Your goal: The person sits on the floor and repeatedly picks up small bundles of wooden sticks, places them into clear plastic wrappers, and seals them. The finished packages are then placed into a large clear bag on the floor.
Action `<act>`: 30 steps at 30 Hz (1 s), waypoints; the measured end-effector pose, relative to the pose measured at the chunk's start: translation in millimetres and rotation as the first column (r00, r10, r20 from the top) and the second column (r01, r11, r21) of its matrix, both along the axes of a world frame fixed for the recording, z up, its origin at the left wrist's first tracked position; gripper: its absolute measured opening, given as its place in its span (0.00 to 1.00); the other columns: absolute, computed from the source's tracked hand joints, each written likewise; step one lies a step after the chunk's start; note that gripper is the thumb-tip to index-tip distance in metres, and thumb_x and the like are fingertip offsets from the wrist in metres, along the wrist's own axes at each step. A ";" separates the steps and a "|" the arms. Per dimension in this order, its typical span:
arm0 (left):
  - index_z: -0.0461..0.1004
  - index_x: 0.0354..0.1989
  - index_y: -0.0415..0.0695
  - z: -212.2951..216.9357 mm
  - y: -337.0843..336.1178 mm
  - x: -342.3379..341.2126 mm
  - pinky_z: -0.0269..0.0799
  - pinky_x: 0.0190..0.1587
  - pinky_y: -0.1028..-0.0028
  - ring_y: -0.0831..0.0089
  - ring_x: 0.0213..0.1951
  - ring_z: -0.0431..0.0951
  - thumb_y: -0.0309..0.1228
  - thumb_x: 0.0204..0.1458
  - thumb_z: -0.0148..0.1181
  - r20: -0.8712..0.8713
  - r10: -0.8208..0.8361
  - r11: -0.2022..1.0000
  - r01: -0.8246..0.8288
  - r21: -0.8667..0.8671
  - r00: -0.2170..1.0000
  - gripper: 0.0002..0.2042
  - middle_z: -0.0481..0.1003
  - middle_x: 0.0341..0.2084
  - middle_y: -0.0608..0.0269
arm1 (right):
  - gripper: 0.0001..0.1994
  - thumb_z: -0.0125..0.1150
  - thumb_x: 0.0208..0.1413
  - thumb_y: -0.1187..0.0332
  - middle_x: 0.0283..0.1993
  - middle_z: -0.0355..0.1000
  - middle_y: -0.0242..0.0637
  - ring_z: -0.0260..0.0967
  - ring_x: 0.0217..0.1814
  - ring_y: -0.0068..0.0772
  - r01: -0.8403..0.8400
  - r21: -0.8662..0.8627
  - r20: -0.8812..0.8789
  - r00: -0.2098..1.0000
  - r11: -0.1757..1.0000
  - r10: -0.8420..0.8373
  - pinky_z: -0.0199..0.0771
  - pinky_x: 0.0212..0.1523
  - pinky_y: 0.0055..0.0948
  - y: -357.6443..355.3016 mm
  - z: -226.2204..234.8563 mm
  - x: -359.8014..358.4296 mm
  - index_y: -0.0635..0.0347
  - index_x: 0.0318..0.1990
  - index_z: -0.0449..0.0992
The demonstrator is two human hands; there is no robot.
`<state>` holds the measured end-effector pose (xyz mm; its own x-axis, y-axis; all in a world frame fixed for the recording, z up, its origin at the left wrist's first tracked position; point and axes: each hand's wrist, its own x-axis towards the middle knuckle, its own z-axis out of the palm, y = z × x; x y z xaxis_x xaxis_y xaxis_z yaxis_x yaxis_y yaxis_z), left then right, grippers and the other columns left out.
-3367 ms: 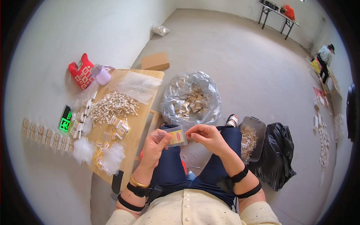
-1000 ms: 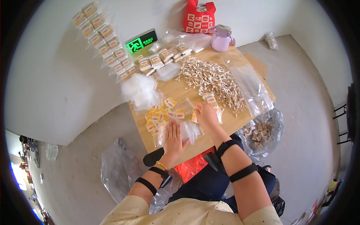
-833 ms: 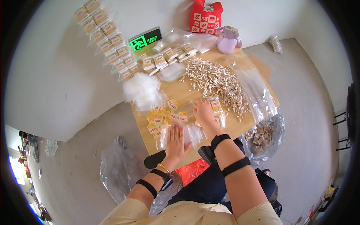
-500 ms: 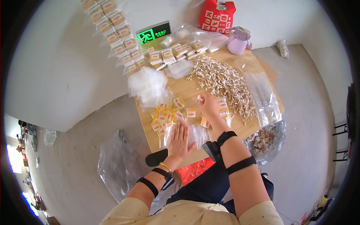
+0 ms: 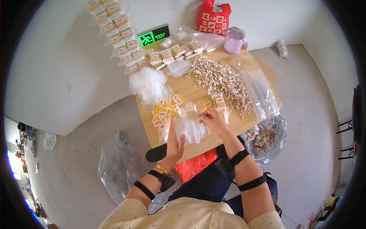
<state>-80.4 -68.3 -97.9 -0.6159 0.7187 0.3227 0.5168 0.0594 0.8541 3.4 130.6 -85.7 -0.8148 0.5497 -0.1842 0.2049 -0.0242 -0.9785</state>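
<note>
My left hand (image 5: pixel 174 142) stands on its edge at the left side of several clear plastic bags (image 5: pixel 188 129), its fingers stretched out and nothing in them. To its right, my right hand (image 5: pixel 212 120) is closed, fingertips pinched together above the far right edge of the bags. What it pinches, if anything, is too small to make out. Beyond my left fingers lies a heap of small yellow printed cards (image 5: pixel 162 111). Another yellow card (image 5: pixel 206 104) lies just past my right hand, beside a filled packet of cotton swabs (image 5: pixel 219 100).
A large pile of loose cotton swabs (image 5: pixel 225 82) covers the table's right half, beside a long clear bag (image 5: pixel 263 101). Stacked clear bags (image 5: pixel 146 84), filled packets (image 5: pixel 167 57), a lilac jug (image 5: pixel 233 41) and a red bag (image 5: pixel 214 18) stand farther back. A sack (image 5: pixel 267 137) sits right of the table.
My left hand has turned from lying flat on the bags up onto its edge. My right hand has come nearer to me, down to the bags. The whole view has shifted slightly.
</note>
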 end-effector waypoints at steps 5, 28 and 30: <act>0.47 0.66 0.33 30.6 -21.7 -0.2 0.42 0.68 0.57 0.48 0.67 0.50 0.29 0.56 0.46 -0.107 0.132 0.991 -0.127 0.051 0.985 0.30 0.51 0.65 0.40 | 0.08 0.59 0.54 0.69 0.32 0.77 0.39 0.74 0.33 0.25 -0.300 0.089 0.238 0.932 0.950 0.272 0.70 0.36 0.26 -23.5 -1.8 -19.9 0.66 0.35 0.76; 0.44 0.69 0.42 -25.3 -3.0 -15.3 0.27 0.68 0.48 0.48 0.70 0.36 0.55 0.57 0.45 -0.499 -0.344 0.758 -0.079 -0.648 0.795 0.39 0.39 0.69 0.40 | 0.23 0.68 0.45 0.54 0.38 0.71 0.46 0.67 0.43 0.46 0.215 0.660 0.301 0.802 0.720 -0.516 0.68 0.46 0.39 34.9 -52.3 70.6 0.64 0.39 0.72; 0.46 0.69 0.41 -19.8 -2.3 -13.9 0.27 0.68 0.48 0.48 0.70 0.38 0.55 0.56 0.46 -0.504 -0.343 0.745 -0.097 -0.660 0.793 0.39 0.41 0.68 0.39 | 0.27 0.69 0.42 0.48 0.42 0.71 0.46 0.66 0.48 0.49 0.204 0.685 0.339 0.760 0.700 -0.554 0.66 0.51 0.39 28.5 -56.0 61.8 0.63 0.39 0.72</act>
<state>-94.3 -70.6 -117.8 -0.3640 0.9313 0.0159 0.9178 0.3558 0.1761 65.2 159.1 -141.6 -0.3936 0.9191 -0.0191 0.7544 0.3111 -0.5780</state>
